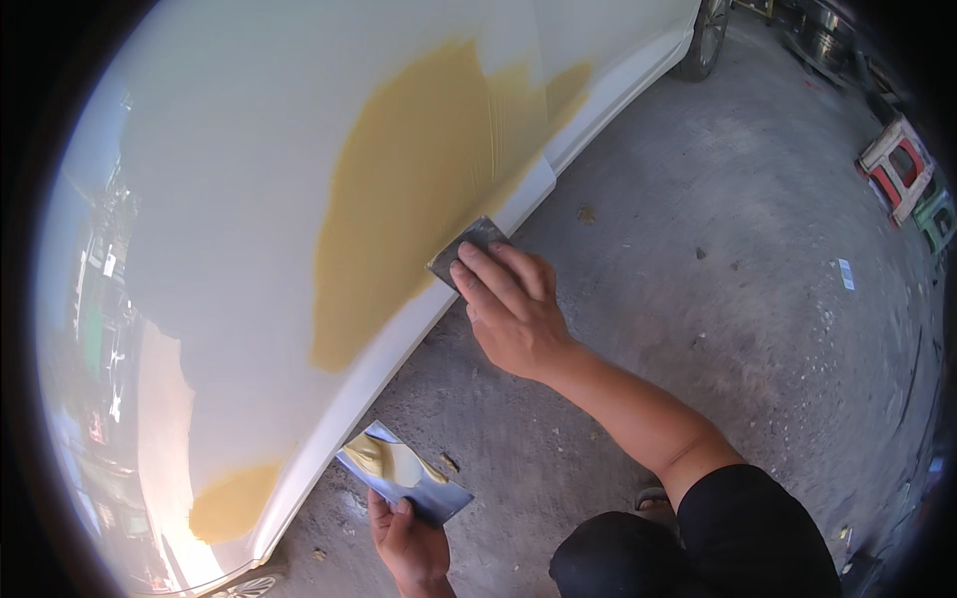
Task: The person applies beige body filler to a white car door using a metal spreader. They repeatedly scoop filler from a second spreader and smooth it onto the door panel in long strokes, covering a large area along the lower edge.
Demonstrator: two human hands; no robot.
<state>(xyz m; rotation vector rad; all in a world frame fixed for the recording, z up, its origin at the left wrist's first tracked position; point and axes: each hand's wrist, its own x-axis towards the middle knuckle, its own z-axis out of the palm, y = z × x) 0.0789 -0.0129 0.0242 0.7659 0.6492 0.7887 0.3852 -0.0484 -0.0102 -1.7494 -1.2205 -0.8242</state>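
Note:
My right hand (516,310) grips a dark flat spreader (462,250), its edge against the lower side of a white car body (247,247). Under and around the spreader's edge lies a broad patch of yellow body filler (404,172), with fine vertical ridges toward its right part. Lower down, my left hand (410,534) holds a metal plate (426,489) from beneath, thumb on top. A smear of wet yellow filler (371,457) sits on the plate's upper end. A smaller yellow patch (235,502) covers the panel at the lower left.
Along the car's bottom runs a white sill (620,108), close to the concrete floor (598,418). A car wheel (706,41) stands at the top right. Worn plastic stools (901,168) are at the far right, near a small label (845,274) on the floor.

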